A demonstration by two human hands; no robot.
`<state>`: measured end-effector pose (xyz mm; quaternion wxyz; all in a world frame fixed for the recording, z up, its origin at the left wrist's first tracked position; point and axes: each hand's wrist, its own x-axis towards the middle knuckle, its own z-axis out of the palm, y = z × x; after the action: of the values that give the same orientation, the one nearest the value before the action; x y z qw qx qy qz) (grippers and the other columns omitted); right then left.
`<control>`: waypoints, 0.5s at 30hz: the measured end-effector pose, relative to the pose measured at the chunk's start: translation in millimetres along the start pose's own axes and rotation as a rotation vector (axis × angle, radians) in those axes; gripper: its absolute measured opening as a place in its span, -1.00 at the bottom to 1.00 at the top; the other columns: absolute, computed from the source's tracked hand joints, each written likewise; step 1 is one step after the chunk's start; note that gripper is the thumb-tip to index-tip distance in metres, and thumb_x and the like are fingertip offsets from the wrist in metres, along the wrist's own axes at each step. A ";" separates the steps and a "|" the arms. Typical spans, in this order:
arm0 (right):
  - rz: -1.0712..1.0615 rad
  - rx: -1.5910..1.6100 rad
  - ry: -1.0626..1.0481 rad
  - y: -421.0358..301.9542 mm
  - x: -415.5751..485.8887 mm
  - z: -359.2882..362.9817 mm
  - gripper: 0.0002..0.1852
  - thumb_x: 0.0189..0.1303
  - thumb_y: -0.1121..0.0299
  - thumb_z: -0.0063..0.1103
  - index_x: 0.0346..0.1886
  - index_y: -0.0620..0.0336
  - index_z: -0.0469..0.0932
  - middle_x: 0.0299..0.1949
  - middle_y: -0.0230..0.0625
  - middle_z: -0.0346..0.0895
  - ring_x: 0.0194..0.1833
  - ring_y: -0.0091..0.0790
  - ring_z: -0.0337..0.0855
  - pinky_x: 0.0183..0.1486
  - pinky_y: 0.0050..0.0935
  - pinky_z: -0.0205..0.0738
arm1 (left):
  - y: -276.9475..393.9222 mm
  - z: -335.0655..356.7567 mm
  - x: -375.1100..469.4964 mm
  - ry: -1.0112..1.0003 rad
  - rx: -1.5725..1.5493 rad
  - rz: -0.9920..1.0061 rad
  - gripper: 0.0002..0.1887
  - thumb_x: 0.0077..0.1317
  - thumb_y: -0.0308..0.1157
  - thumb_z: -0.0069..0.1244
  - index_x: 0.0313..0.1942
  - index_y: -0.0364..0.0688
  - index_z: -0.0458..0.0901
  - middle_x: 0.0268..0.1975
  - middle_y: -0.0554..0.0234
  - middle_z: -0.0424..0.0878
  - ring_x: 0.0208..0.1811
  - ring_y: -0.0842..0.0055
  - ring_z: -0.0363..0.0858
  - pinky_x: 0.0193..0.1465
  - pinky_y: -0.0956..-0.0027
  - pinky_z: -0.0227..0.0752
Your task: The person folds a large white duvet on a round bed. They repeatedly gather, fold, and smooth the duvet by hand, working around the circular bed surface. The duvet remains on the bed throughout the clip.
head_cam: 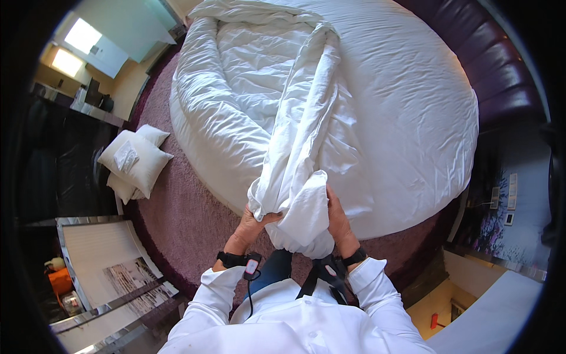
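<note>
My left hand (258, 223) grips one side of a gathered end of a white duvet cover (305, 128), thumb laid over the cloth. On the other side of the bunched fabric, my right hand (338, 217) holds a folded-over flap, its fingers partly hidden behind it. Both hands are in front of my body at the near edge of a round bed (407, 132) with a white fitted sheet. From my hands the duvet cover runs away over the bed. A thick white duvet (203, 84) lies in a curved roll along the left side, with creased cloth inside the curve.
A mauve carpet (185, 217) surrounds the bed. Several white pillows (137, 159) are stacked on the floor at left. A padded purple leather headboard (482, 53) curves along the far right. Wall switches (512, 190) are at right. A mirrored panel (106, 261) stands at lower left.
</note>
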<state>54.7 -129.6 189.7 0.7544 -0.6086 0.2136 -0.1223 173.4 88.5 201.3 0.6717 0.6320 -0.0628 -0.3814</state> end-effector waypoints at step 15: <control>-0.180 -0.450 -0.326 -13.9 31.1 158.1 -0.23 0.16 0.65 0.17 0.53 0.15 0.33 0.10 -0.25 0.48 -0.09 -0.47 0.52 -0.12 -0.55 0.58 | -113.4 -120.6 -39.1 0.172 -0.441 -0.064 -0.62 0.53 -0.13 0.08 0.16 -0.21 0.63 -0.04 0.27 0.76 -0.10 0.46 0.74 -0.11 0.22 0.68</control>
<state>157.6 -9.7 224.3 0.6107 -0.7889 0.0563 -0.0389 165.2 218.5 91.8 0.7839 0.5019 0.0997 -0.3517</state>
